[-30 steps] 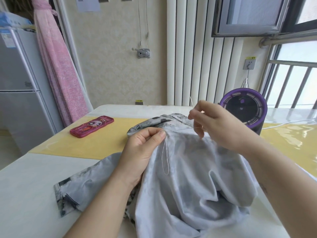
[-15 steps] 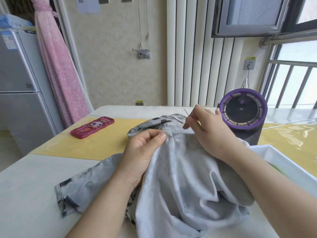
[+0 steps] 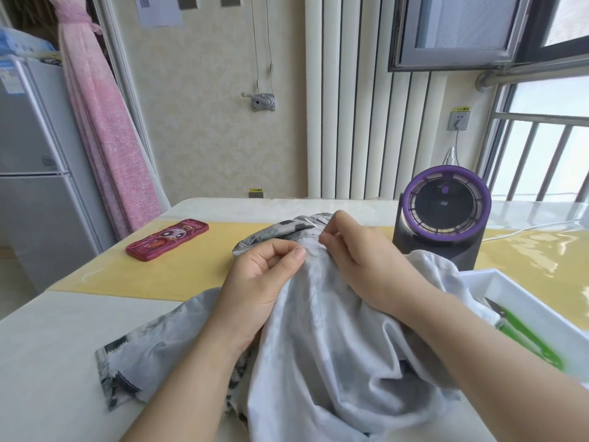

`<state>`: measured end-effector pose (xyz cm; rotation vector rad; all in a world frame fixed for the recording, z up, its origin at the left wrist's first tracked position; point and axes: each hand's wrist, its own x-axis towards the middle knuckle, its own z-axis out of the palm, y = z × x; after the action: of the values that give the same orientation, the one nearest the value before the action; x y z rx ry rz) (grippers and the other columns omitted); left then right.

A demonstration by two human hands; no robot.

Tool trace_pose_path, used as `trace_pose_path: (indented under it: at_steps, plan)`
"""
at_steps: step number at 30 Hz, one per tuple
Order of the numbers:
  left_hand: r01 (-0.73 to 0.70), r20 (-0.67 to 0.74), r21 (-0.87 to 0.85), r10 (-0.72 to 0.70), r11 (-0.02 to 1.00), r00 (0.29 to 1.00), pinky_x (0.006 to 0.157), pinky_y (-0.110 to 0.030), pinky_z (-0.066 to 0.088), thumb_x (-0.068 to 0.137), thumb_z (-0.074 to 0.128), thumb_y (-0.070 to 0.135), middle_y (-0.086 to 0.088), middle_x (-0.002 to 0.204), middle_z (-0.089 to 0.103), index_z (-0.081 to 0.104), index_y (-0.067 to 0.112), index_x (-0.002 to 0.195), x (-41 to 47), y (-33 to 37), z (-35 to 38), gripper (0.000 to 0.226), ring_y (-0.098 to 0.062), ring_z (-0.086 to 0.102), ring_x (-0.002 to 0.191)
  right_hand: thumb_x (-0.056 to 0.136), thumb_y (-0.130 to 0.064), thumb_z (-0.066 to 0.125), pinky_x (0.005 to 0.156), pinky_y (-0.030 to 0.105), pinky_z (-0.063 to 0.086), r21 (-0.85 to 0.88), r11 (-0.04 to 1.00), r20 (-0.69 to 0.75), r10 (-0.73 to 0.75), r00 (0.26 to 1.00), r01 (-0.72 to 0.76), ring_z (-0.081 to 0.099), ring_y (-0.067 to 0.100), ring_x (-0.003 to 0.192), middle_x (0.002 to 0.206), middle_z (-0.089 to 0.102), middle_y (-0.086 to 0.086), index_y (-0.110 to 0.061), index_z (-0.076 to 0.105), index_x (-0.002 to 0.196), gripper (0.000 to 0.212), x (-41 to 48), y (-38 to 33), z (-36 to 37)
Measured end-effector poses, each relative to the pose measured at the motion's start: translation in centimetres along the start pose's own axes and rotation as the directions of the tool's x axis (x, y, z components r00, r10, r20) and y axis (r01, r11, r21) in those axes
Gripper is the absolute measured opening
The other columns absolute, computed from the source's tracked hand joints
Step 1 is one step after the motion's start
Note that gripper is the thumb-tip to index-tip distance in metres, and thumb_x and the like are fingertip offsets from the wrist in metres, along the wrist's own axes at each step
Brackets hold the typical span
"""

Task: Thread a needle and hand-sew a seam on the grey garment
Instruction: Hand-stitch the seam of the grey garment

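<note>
Table (image 3: 47,346): left grip (image 3: 261,282) pinches garment (image 3: 334,362), right grip (image 3: 366,260) pinches needle (image 3: 315,226)

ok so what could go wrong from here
1. The right hand pinches the needle close to the left hand pinching the garment; a slip could prick that thumb.
2. The garment is bunched in folds, so a stitch might catch an extra layer.
3. It lies over the tray rim; tugging could shift the tray.
</note>
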<state>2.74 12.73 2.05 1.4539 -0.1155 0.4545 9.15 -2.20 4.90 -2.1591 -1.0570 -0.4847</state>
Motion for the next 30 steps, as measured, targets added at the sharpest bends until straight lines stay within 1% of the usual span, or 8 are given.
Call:
trace_pose_path:
  at_steps: [3, 5, 9, 15, 20, 22, 25, 30]
  plan:
    - [-0.055, 0.02, 0.214, 0.052, 0.975, 0.998, 0.073, -0.012, 0.047, 0.084, 0.066, 0.011, 0.01, 0.073, 0.071, 0.068, 0.017, 0.081, 0.1, -0.2, 0.0, 0.007, 0.0, 0.063, 0.073, 0.098, -0.024, 0.044, 0.057, 0.038, 0.026, -0.083, 0.996, -0.004, 0.021, 1.0, -0.021, 0.051, 0.032, 0.067, 0.059, 0.05, -0.006, -0.018, 0.039, 0.088, 0.013, 0.3, 0.8, -0.7]
    - [-0.061, 0.038, 0.297, 0.052, 0.953, 0.998, 0.072, -0.009, 0.046, 0.085, 0.065, 0.008, 0.012, 0.073, 0.071, 0.068, 0.017, 0.082, 0.1, -0.3, 0.1, 0.01, 0.003, 0.063, 0.071, 0.098, -0.025, 0.045, 0.057, 0.038, 0.025, -0.132, 0.991, 0.015, 0.02, 1.0, -0.018, 0.056, 0.035, 0.074, 0.06, 0.044, -0.013, -0.014, 0.044, 0.092, 0.012, 0.3, 1.4, -0.9]
    - [-0.062, 0.037, 0.359, 0.052, 0.931, 0.998, 0.068, -0.009, 0.046, 0.083, 0.068, 0.008, 0.01, 0.07, 0.071, 0.068, 0.02, 0.079, 0.0, -0.4, -0.1, 0.013, 0.003, 0.062, 0.068, 0.098, -0.027, 0.043, 0.061, 0.041, 0.039, -0.188, 0.982, 0.057, 0.015, 0.998, -0.004, 0.057, 0.038, 0.08, 0.07, 0.055, 0.0, -0.011, 0.047, 0.097, 0.016, 0.3, 1.4, -1.1]
    - [-0.064, 0.086, 0.37, 0.035, 0.927, 0.996, 0.073, -0.019, 0.049, 0.081, 0.071, 0.009, 0.008, 0.071, 0.069, 0.068, 0.022, 0.082, -0.1, -0.4, -0.5, 0.014, -0.004, 0.061, 0.069, 0.098, -0.028, 0.041, 0.066, 0.045, 0.045, -0.183, 0.983, 0.04, 0.014, 0.999, -0.006, 0.056, 0.036, 0.077, 0.074, 0.061, 0.003, -0.019, 0.04, 0.09, 0.013, 0.2, 0.8, -2.1]
    - [-0.079, 0.074, 0.406, 0.053, 0.911, 0.996, 0.065, -0.029, 0.042, 0.081, 0.071, 0.027, -0.014, 0.073, 0.065, 0.068, 0.024, 0.081, -0.3, -0.2, -0.3, 0.004, -0.014, 0.051, 0.065, 0.099, -0.031, 0.037, 0.068, 0.038, 0.04, -0.179, 0.984, -0.031, -0.009, 0.999, 0.003, 0.057, 0.032, 0.079, 0.086, 0.067, 0.004, -0.013, 0.046, 0.094, 0.02, 0.4, -0.5, -1.4]
    - [-0.111, 0.074, 0.429, 0.088, 0.896, 0.993, 0.061, -0.025, 0.038, 0.085, 0.068, 0.021, -0.008, 0.068, 0.06, 0.068, 0.023, 0.08, -0.4, 0.1, -0.1, 0.005, -0.011, 0.046, 0.061, 0.1, -0.03, 0.037, 0.06, 0.033, 0.029, -0.201, 0.979, -0.013, -0.028, 1.0, 0.025, 0.054, 0.031, 0.076, 0.077, 0.062, 0.0, -0.015, 0.041, 0.092, 0.017, 0.3, -0.9, -0.5]
    - [-0.144, 0.076, 0.458, 0.123, 0.877, 0.989, 0.063, -0.025, 0.04, 0.088, 0.066, 0.018, -0.013, 0.078, 0.065, 0.069, 0.022, 0.083, -0.4, 0.8, -0.1, 0.007, -0.013, 0.049, 0.065, 0.099, -0.026, 0.04, 0.055, 0.038, 0.03, -0.144, 0.988, -0.004, -0.057, 0.998, 0.055, 0.047, 0.03, 0.064, 0.063, 0.051, 0.0, -0.018, 0.035, 0.088, 0.015, 0.1, -1.0, 0.2]
    - [-0.109, 0.117, 0.399, 0.068, 0.91, 0.991, 0.076, -0.044, 0.049, 0.072, 0.069, 0.048, -0.015, 0.09, 0.068, 0.072, 0.032, 0.091, -0.8, 2.3, -1.3, 0.025, -0.023, 0.056, 0.075, 0.099, -0.025, 0.042, 0.055, 0.04, 0.037, -0.085, 0.991, -0.109, -0.115, 0.987, 0.106, 0.05, 0.028, 0.06, 0.062, 0.056, 0.003, -0.018, 0.04, 0.087, 0.014, 0.3, -1.4, -0.8]
